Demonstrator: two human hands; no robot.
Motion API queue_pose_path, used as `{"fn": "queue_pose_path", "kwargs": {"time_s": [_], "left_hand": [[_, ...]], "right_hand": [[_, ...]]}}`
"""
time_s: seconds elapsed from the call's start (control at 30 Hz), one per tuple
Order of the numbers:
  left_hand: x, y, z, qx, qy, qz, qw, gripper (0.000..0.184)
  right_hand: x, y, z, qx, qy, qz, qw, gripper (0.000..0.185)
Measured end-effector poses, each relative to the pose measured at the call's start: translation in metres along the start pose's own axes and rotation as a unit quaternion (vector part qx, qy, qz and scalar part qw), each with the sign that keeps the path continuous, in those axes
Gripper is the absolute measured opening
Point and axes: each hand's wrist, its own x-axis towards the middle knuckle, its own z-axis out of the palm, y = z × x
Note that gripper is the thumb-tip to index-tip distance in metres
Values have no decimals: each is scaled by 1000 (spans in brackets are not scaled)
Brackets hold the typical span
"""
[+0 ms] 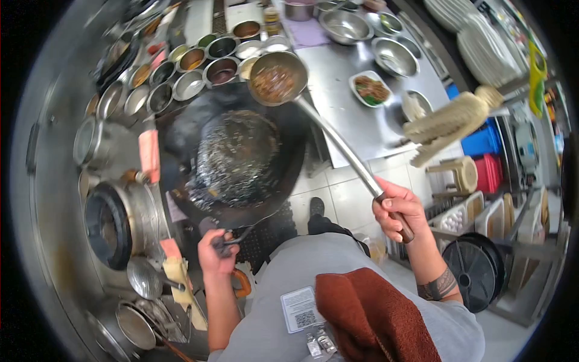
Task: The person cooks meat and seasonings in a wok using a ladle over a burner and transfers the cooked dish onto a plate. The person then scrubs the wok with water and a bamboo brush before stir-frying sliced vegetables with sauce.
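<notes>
right hand (401, 211) wrapped around brown grip of ladle (339, 143); ladle bowl, loaded with food (274, 83), above far right rim of wok (183, 130), beside left edge of counter (333, 72). left hand (217, 253) gripping the wok's looped handle (242, 234) at near rim. glossy liquid (232, 154) noted in wok. filled white dish (353, 83) on counter, away from its edges.

There are one left hand (218, 252), one right hand (399, 211), one ladle (341, 142), one wok (291, 134), two plate stacks (490, 51), one reddish-brown cloth (371, 311), one beige stool (463, 175), and more than ten small condiment pots (175, 89), too crowded to count exactly.
</notes>
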Motion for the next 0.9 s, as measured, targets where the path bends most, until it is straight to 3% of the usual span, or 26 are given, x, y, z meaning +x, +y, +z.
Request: {"fn": "queue_pose_path", "kwargs": {"time_s": [0.13,0.27,0.63,0.7,0.73,0.8,0.9], "left_hand": [[-1,2,-1,8,5,13,1000,7],[-5,-1,8,19,30,13,999,6],[-28,-30,62,30,92,33,995,12],[-33,-33,77,29,87,38,995,14],[-35,-35,82,34,90,41,995,15],[-36,-38,92,38,93,43,994,16],[-34,-41,106,45,113,72,990,16]], "right_hand": [[-28,-38,-12,-134,169,-137,967,58],[-21,-60,-52,-285,251,-186,906,62],[-13,-77,-122,-444,310,-130,831,59],[-13,-75,-136,-521,310,-157,780,59],[-13,-76,-141,-521,309,-157,780,59],[-14,-79,-152,-653,296,-177,675,59],[-21,-71,-163,-666,291,-237,645,58]]}}
